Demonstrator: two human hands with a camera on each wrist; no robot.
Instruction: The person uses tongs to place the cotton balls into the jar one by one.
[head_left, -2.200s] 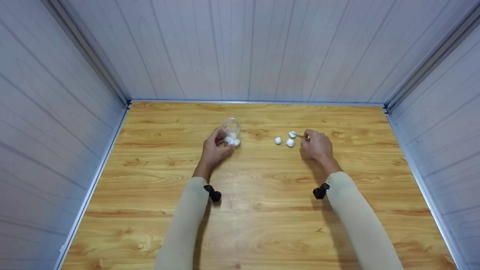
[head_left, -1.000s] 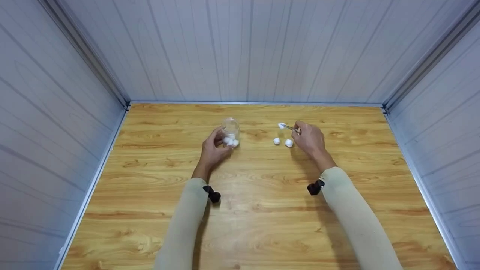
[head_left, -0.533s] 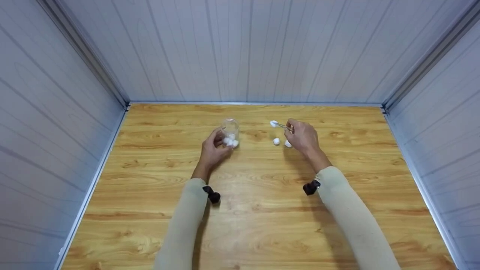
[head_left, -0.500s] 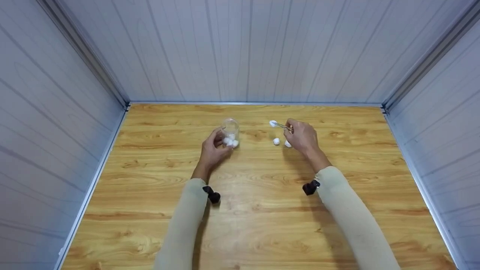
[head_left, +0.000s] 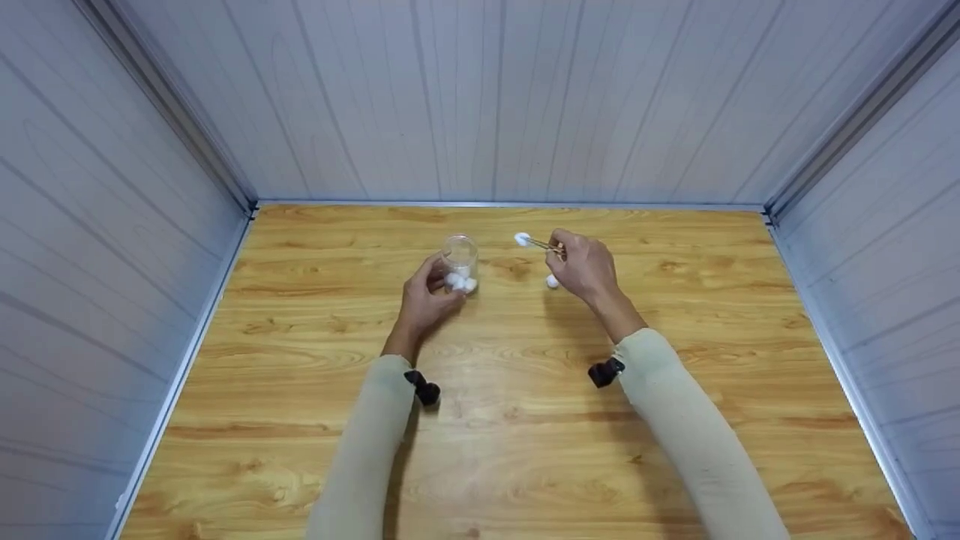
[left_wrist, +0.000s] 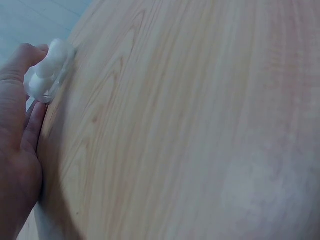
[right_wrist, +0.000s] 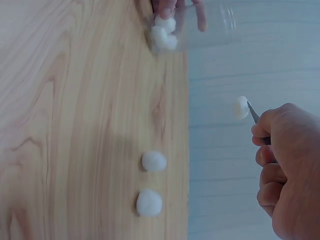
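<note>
The head view looks down over the counter [head_left: 525, 450]; both close wrist views share the jar [right_wrist: 200, 25].

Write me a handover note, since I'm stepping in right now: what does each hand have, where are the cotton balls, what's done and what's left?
Left hand: grips the clear jar, upright on the wooden table.
Right hand: pinches tweezers holding one cotton ball in the air, right of the jar mouth, not yet over it.
Done: cotton balls in the jar, at least two.
Left: the carried ball, plus two loose cotton balls on the table by the right hand.
</note>
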